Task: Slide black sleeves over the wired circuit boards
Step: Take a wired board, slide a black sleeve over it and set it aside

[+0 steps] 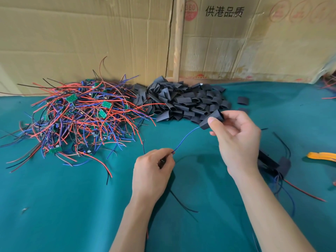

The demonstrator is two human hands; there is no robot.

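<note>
Right now the right hand (pixel 236 137) pinches a flattened black tubular sleeve (pixel 211 120) between thumb and fingers, while the left hand (pixel 152 170) pinches the near end of a thin blue wire (pixel 185 138) that runs up into the sleeve's lower mouth. The circuit board on that wire cannot be seen; it may lie inside the sleeve or within the left fist, and I cannot tell which.

Judging by its creased walls, the sleeve is light and soft and would collapse under a hard squeeze, so it is best held by its edges to keep the mouth open. The wire looks limp and will buckle if pushed, so pulling it through seems the safer course.

Beyond the left hand lies a tangled heap of red, blue and black wired green boards (pixel 81 117); beyond the right hand, a pile of loose black sleeves (pixel 181 100). Just right of the right wrist sit a few dark sleeved pieces (pixel 272 162), partly hidden by the forearm. An orange tool (pixel 321 156) is cut off at the frame edge.
</note>
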